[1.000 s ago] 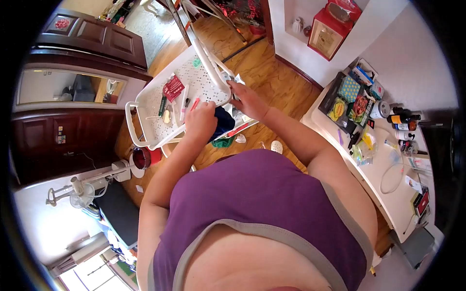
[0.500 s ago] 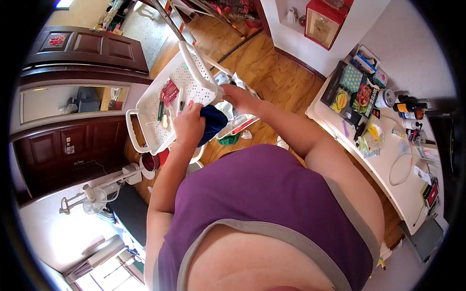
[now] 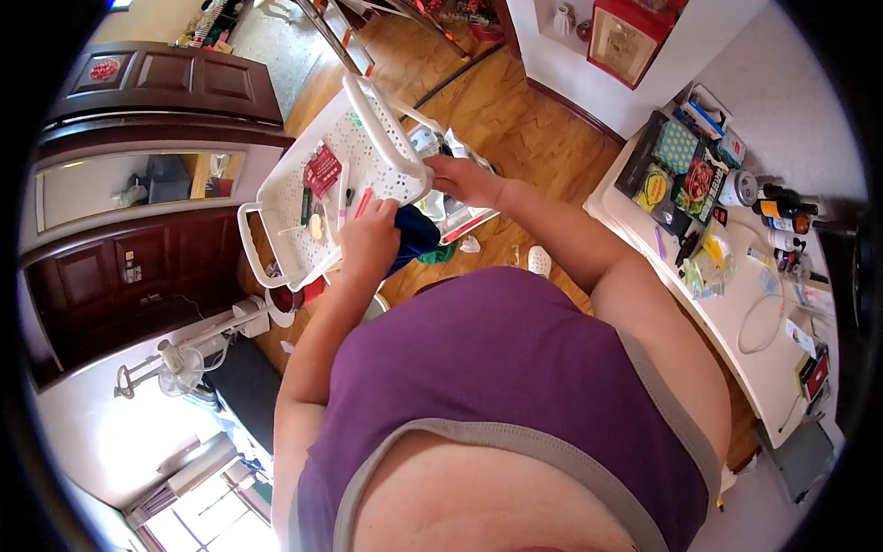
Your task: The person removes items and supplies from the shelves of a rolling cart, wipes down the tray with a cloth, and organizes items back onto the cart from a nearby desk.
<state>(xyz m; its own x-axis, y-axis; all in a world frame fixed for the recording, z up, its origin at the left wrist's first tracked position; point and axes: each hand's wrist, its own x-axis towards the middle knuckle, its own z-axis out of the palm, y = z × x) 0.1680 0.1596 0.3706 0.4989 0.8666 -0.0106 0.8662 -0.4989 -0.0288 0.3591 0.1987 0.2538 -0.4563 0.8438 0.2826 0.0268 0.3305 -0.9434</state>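
A white perforated plastic basket point(image 3: 372, 138) with raised handles stands tilted in front of me. Inside it lie a dark red packet point(image 3: 322, 171), a green stick-shaped item point(image 3: 305, 207) and a slim white item point(image 3: 343, 191). My left hand point(image 3: 372, 235) is over the basket's near edge, its fingers closed on a slim red pen-like stick point(image 3: 364, 201). Dark blue cloth point(image 3: 416, 235) hangs beside that hand; whether the hand touches it is hidden. At the basket's right corner, my right hand point(image 3: 464, 181) has its fingers closed around the rim.
Below and right of the basket is another white container point(image 3: 469, 219) with assorted items. Green material point(image 3: 436, 253) and a white shoe point(image 3: 539, 261) show on the wooden floor. A cluttered white table point(image 3: 727, 313) stands at right, a ladder point(image 3: 336, 37) at the back.
More of the red stick now shows above my left fingers. The view has shifted slightly, and the white shoe shows more fully. My right hand keeps its hold on the rim.
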